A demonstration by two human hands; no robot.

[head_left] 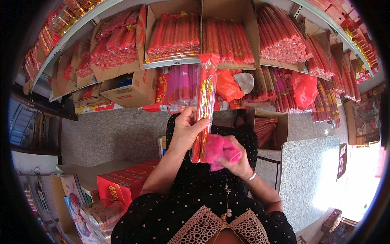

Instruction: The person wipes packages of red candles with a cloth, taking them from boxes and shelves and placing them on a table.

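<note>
Upright in front of my body is a long, clear-wrapped pack of red candles (206,94) with gold patterns and a red top end. My left hand (187,128) is closed round its lower half, the thumb lying across the front. A bunched pink cloth (219,151) is gripped in my right hand (237,162), beside the bottom of the pack. The cloth overlaps the pack's lower right edge; whether it presses on it, I cannot tell.
Ahead stands a shelf with cardboard boxes (229,11) full of similar red packs. Purple packs (183,83) and red plastic bags (304,90) sit below. A red carton (122,183) is at my left, a speckled table (302,179) at my right.
</note>
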